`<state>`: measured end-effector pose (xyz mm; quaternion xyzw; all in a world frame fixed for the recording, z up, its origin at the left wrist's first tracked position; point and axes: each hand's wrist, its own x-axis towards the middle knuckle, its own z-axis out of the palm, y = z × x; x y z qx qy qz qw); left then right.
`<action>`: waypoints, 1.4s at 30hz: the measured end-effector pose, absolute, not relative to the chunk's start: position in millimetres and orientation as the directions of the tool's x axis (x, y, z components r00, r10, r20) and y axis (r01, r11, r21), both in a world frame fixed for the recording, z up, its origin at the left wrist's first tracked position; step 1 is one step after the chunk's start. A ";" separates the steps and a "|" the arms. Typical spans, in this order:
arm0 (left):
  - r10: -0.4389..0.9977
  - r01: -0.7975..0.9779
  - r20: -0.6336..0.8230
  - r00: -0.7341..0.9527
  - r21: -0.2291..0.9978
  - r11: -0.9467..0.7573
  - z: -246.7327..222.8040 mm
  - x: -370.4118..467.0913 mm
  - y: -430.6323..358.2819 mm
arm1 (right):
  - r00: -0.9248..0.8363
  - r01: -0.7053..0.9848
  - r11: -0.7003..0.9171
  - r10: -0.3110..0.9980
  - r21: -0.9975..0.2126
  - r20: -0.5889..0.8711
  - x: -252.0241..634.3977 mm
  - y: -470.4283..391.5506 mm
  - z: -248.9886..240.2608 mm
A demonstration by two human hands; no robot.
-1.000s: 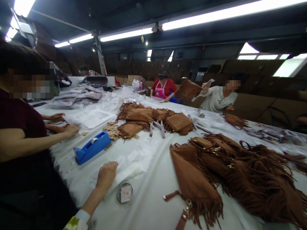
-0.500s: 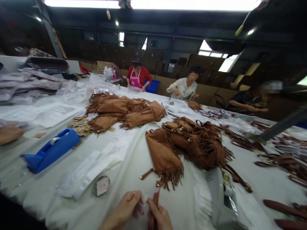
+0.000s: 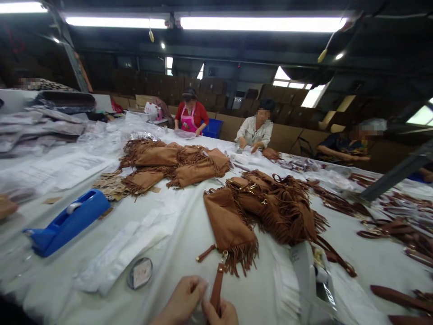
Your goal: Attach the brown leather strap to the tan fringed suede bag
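My right hand [image 3: 221, 312] is closed around a brown wrist strap [image 3: 217, 285] near the front edge of the table. The strap's upper end hangs on a gold clasp at the corner of a brown fringed pouch [image 3: 230, 219], which lies flat. Close beside it, my left hand [image 3: 185, 295] pinches the edge of a thin, see-through plastic piece [image 3: 204, 283] that lies against the strap. A short zipper pull [image 3: 206, 253] sticks out from the pouch's left corner.
A grey tape dispenser [image 3: 313, 282] stands at right, a blue one [image 3: 69, 221] at left. Fringed pouches [image 3: 287, 210] are heaped behind, more [image 3: 199, 169] farther back. A tape roll [image 3: 140, 273] lies by white plastic sleeves [image 3: 125, 248]. Three co-workers, including one in red [image 3: 199, 115], are across the table.
Both hands have drawn closer together, with the see-through piece now against the strap. The view has tilted up slightly. The co-worker in the light shirt has lowered their hands to the table.
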<state>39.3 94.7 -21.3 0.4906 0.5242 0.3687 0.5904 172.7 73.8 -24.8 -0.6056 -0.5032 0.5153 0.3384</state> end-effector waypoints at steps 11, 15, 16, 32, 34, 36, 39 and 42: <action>0.936 0.083 -0.338 0.100 0.940 0.331 -10.1 24.4 100.8 | -0.181 0.139 -0.339 0.915 -0.930 -0.360 180.8 53.7 -7.8; 0.936 0.047 -0.350 0.043 0.936 0.348 -6.0 15.9 101.3 | -0.284 -0.025 -0.415 0.875 -0.910 -0.391 184.8 45.1 -16.5; 0.938 0.048 -0.344 0.041 0.939 0.342 -5.5 13.8 101.3 | -0.301 -0.069 -0.444 0.863 -0.894 -0.405 186.1 43.4 -18.0; 0.932 0.298 -0.305 0.197 0.924 0.240 -0.3 7.9 87.8 | -0.242 -0.235 -0.484 0.869 -0.843 -0.432 171.2 46.1 4.3; 0.932 0.348 -0.310 0.188 0.908 0.232 3.1 3.5 88.1 | -0.178 -0.192 -0.464 0.883 -0.864 -0.435 180.0 50.3 6.8; 0.924 0.403 -0.316 0.214 0.891 0.211 7.5 0.1 87.5 | -0.113 -0.197 -0.428 0.904 -0.882 -0.413 188.3 56.0 12.1; 0.902 0.505 -0.315 0.296 0.853 0.132 14.3 -1.2 85.1 | -0.043 -0.239 -0.365 0.930 -0.900 -0.365 193.5 65.2 20.9; 0.884 0.583 -0.299 0.360 0.812 0.037 20.4 -0.3 83.4 | 0.008 -0.197 -0.330 0.941 -0.923 -0.338 191.0 71.7 26.0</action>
